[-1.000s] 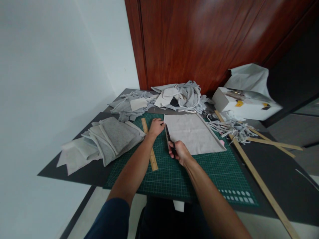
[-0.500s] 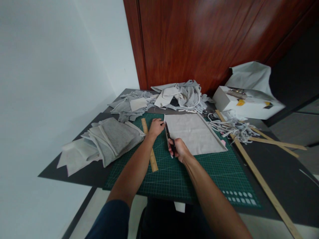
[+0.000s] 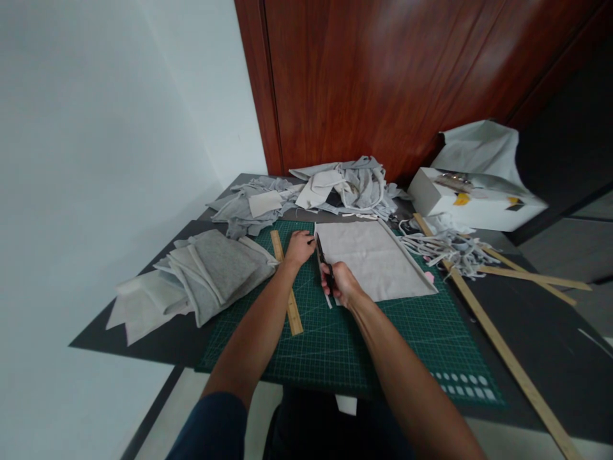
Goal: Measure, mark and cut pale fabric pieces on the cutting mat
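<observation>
The handles of a pair of black metal scissors [image 3: 320,249] are gripped in the right hand [image 3: 340,281], the fingers being wrapped around them. The blades are pointed away from the body, along the left edge of a flat, four-sided piece of light grey cloth [image 3: 376,262]. By the left hand [image 3: 300,248], the fingers are bent and the fingertips are set at that same edge, near the far left corner and just beside the blade tips; whether the cloth is pinched or only pressed there cannot be told. Below the right hand, a narrow pale strip [image 3: 328,300] is seen at the cloth's near left corner.

The cloth is laid on a green gridded cutting mat [image 3: 330,358], on which a short, pale wooden ruler [image 3: 294,316] is also placed, partly covered by the left forearm. Farther left, a stack of folded grey cloths [image 3: 223,265] is spread over the mat's edge and the dark tabletop [image 3: 153,338]. Beyond the mat, crumpled grey fabric scraps [image 3: 361,185] are heaped. To the right, a tangle of thin, pale fabric strips [image 3: 460,252] is rested across a long wooden ruler [image 3: 500,345], and behind it a white box [image 3: 472,207] is topped with grey fabric.
</observation>
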`<move>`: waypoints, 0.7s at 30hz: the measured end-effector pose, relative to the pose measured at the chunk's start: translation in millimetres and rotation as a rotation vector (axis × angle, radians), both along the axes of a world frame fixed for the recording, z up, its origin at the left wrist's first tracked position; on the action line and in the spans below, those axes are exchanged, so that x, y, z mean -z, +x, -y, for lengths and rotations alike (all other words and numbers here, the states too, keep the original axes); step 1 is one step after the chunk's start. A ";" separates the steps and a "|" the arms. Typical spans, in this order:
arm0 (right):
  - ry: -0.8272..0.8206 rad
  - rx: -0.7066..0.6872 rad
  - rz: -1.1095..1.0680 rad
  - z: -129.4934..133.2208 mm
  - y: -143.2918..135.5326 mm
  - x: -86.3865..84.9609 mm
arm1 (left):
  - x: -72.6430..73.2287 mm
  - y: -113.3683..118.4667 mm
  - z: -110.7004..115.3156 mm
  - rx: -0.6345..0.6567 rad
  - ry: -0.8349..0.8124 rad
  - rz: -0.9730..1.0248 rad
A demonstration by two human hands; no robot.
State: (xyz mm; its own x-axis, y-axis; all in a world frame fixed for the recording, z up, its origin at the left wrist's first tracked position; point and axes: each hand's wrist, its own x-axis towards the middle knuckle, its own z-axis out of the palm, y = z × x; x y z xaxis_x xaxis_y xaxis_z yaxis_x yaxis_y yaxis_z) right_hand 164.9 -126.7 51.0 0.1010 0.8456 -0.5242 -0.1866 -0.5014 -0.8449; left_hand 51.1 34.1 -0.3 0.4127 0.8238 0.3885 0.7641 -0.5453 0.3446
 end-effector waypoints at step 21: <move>-0.029 0.020 0.006 -6.2 -0.8 0.2 | -11.8 12.8 -51.3 0.010 -0.029 -0.012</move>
